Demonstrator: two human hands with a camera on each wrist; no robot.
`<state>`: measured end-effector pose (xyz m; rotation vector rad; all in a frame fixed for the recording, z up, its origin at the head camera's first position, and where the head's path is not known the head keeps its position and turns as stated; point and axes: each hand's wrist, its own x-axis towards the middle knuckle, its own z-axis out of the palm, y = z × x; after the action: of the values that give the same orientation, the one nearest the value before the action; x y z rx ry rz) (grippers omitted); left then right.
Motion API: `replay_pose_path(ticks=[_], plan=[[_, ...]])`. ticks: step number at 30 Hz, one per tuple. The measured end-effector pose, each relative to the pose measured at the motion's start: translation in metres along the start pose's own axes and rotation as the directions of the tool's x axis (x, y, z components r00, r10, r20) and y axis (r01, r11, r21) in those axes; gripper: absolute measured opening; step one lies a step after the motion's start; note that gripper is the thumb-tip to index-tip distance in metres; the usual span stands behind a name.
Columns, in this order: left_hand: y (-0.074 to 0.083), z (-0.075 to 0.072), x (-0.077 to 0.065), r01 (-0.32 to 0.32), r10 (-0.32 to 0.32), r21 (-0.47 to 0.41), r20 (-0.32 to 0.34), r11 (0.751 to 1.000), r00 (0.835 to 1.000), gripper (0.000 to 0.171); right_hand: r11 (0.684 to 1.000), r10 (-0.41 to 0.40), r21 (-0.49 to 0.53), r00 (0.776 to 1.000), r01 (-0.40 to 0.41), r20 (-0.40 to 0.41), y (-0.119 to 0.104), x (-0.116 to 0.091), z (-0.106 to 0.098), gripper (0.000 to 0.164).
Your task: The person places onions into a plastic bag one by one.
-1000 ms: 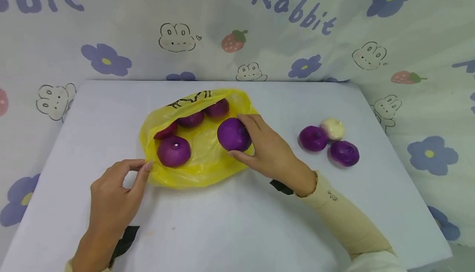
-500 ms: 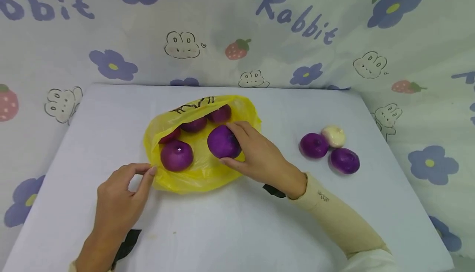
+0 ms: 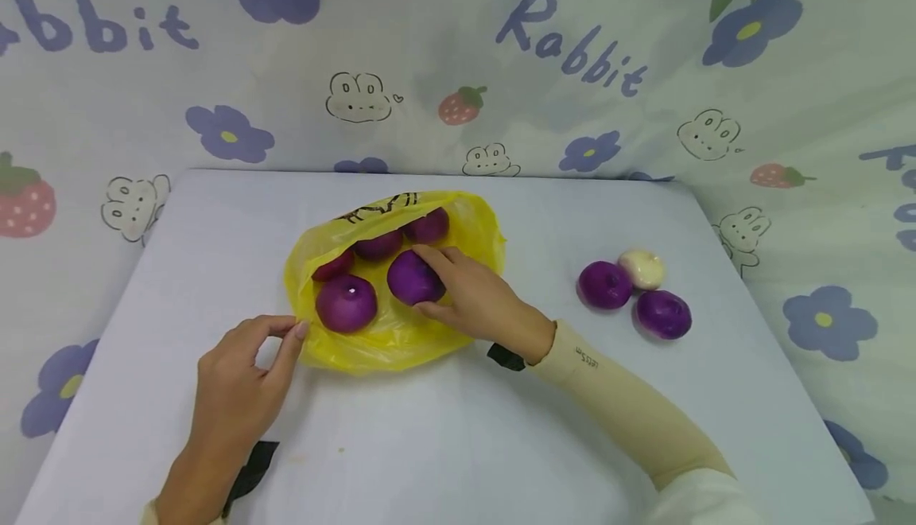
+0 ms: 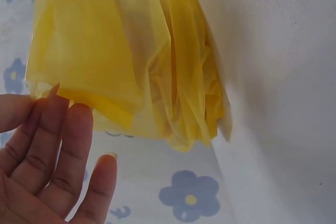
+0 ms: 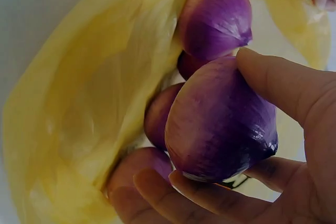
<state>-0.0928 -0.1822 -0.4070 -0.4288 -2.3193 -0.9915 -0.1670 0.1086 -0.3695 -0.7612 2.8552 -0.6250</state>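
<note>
A yellow plastic bag point(image 3: 401, 342) lies with its mouth spread toward me, several purple onions point(image 3: 347, 304) inside it. My left hand point(image 3: 243, 374) pinches the bag's near left rim between thumb and fingers; the left wrist view shows the thin yellow film point(image 4: 89, 51) at those fingertips. In my right hand point(image 3: 479, 294), a purple onion point(image 3: 415, 278) is gripped over the bag's opening. The right wrist view shows this onion point(image 5: 220, 124) between thumb and fingers, close to the other onions, with its pointed end toward the palm.
Two purple onions point(image 3: 604, 285) and a pale, cream-white onion point(image 3: 642, 270) sit together on the white table point(image 3: 444, 445) to the right of the bag. A patterned cloth point(image 3: 408, 32) hangs behind the table's far edge.
My right hand has moved left with the onion, from the bag's right side toward the onions inside. My left hand keeps its pinch on the rim. The head view has shifted slightly.
</note>
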Motion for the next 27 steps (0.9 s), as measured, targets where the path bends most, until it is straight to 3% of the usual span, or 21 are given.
replay_pose_path(ticks=[8,16,27], plan=[[-0.005,0.004,0.004,-0.043,0.043,-0.007,-0.036,0.999,0.998,0.023,1.0,0.023,0.017,0.999,-0.024,0.042,0.003,0.019,0.009,0.085],[0.0,-0.001,-0.001,0.018,-0.019,0.022,0.012,1.0,1.0,0.017,0.997,0.052,0.049,0.997,-0.055,0.059,0.003,0.027,0.023,0.084],[0.001,0.0,-0.003,0.022,-0.022,0.028,0.007,0.999,1.0,0.019,0.998,0.056,-0.029,0.998,-0.056,0.003,0.004,0.025,0.031,0.085]])
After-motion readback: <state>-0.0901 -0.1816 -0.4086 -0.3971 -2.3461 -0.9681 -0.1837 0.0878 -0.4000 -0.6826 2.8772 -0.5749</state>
